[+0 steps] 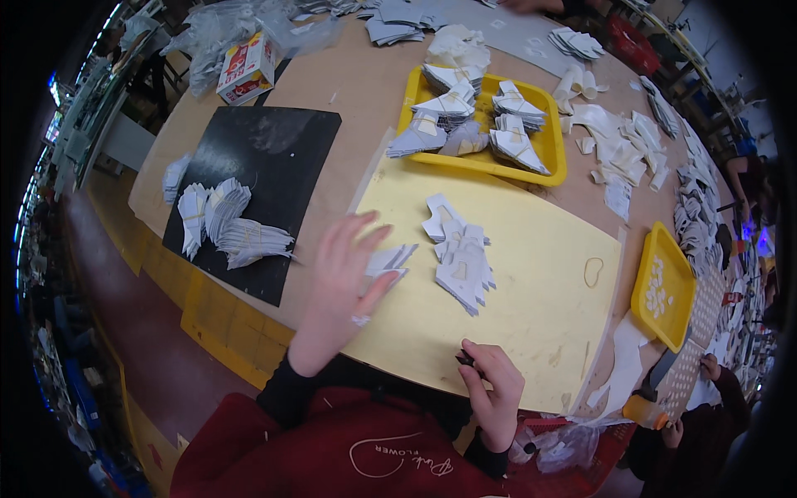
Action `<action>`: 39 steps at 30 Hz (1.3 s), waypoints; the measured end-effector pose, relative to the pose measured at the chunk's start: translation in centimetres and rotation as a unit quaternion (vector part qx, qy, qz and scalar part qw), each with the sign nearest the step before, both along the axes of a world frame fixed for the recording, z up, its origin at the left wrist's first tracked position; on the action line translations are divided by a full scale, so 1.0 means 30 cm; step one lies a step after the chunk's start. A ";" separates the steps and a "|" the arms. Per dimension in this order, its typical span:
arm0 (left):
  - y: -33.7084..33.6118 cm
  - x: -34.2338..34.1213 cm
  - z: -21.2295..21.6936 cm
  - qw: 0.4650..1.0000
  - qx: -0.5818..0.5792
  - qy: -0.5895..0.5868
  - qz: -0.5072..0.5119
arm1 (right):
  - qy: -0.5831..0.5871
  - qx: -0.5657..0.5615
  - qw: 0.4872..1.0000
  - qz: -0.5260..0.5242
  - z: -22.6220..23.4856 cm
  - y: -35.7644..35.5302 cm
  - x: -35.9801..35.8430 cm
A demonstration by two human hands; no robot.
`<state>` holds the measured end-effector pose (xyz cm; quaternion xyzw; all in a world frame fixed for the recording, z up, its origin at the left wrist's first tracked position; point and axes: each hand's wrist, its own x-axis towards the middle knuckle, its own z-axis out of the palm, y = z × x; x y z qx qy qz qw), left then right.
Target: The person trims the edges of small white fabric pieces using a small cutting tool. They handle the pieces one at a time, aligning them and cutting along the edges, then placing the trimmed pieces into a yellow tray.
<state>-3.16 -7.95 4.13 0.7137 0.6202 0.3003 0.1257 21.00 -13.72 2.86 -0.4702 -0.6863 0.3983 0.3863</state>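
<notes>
My left hand is open, its fingers spread and slightly blurred. It is beside a small pile of pale grey cut pieces at the left edge of a pale yellow board. To the right of that pile lies a fanned stack of cut pieces with notched edges and whitish patches on top. My right hand is near the board's front edge, thumb and fingers pinched on a small dark object. Its kind is mostly hidden by the fingers. A loose rubber band lies on the board's right side.
A yellow tray at the back holds several banded bundles. More bundles rest on a black board at left. At right are a second yellow tray with small white pieces and white scraps. A co-worker's hand shows far right.
</notes>
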 end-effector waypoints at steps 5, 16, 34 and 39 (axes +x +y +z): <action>0.047 0.188 -0.053 0.997 0.017 -0.054 -0.045 | 0.011 -0.010 1.000 -0.004 0.012 -0.022 -0.001; -0.085 0.174 -0.111 0.887 -0.181 -0.419 -0.069 | 0.041 0.000 0.997 -0.063 0.000 -0.020 -0.003; -0.102 0.162 -0.037 0.829 -0.180 -0.486 -0.211 | 0.132 -0.067 0.988 -0.044 0.005 -0.015 -0.035; -0.105 0.130 -0.040 0.825 -0.198 -0.486 -0.211 | 0.130 -0.111 0.985 -0.016 0.014 -0.028 -0.028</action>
